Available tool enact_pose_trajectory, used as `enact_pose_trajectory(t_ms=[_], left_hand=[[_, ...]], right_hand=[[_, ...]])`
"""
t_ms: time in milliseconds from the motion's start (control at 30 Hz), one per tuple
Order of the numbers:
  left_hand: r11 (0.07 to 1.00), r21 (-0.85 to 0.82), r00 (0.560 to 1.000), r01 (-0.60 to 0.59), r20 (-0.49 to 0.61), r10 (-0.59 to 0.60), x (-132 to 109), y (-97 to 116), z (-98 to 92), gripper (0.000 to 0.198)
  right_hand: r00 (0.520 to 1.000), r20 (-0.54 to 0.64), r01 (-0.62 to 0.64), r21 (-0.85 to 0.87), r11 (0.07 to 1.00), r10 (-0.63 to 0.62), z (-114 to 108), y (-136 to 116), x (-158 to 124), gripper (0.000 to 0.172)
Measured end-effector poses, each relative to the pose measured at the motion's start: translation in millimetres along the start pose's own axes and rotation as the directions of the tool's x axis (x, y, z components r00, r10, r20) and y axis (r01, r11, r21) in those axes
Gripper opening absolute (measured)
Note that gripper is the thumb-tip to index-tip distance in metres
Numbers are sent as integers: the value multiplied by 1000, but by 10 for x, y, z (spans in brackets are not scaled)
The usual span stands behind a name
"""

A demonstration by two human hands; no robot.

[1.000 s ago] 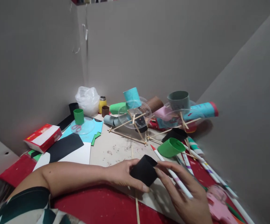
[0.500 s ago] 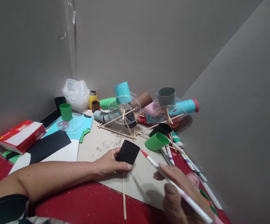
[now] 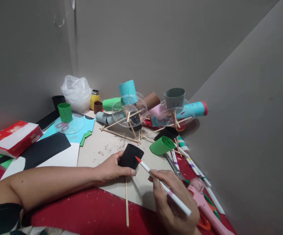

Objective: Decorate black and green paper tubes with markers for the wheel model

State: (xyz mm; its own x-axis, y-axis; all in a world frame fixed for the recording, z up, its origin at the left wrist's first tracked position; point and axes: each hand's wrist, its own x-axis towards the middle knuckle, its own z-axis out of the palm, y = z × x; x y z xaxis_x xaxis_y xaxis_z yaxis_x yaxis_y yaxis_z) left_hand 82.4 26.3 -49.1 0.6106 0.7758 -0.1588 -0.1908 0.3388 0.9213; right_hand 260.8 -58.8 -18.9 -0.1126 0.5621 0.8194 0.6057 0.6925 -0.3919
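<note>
My left hand (image 3: 115, 168) is closed around a black paper tube (image 3: 131, 157), thumb along its lower edge. Between the fingers of my right hand (image 3: 172, 199) is a white marker (image 3: 164, 186) with a red tip. That tip is at the tube's right side; whether it touches cannot be told. Thin wooden sticks (image 3: 126, 205) lie beneath my left hand. Beyond the tube, a green paper tube (image 3: 162, 145) rests on its side, with another black tube (image 3: 166, 133) behind it.
Stick frames (image 3: 120, 135) bearing clear plastic lids (image 3: 141, 114) and coloured tubes stand at the back. A red box (image 3: 14, 138), black paper (image 3: 46, 148) and a green tube (image 3: 65, 112) are on the left. At right lie a pink glue gun (image 3: 205, 205), scissors and several markers.
My right hand has moved left and up, bringing the marker's red tip to the black tube. The left hand still holds the tube. The view has shifted slightly.
</note>
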Motion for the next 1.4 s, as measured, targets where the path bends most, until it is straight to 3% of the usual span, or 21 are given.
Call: enact_pose_trajectory(t_ms=[433, 933, 1400], left_hand=[[1000, 28, 999, 7, -36, -6, -3, 11, 24, 57], [1000, 6, 1000, 3, -13, -3, -2, 14, 18, 62], [999, 9, 999, 34, -35, -34, 6, 36, 19, 49]], right_hand=[[996, 80, 27, -18, 999, -25, 22, -8, 52, 32], [997, 77, 32, -52, 998, -28, 24, 14, 29, 34], [995, 85, 52, -15, 999, -50, 46, -32, 46, 32]])
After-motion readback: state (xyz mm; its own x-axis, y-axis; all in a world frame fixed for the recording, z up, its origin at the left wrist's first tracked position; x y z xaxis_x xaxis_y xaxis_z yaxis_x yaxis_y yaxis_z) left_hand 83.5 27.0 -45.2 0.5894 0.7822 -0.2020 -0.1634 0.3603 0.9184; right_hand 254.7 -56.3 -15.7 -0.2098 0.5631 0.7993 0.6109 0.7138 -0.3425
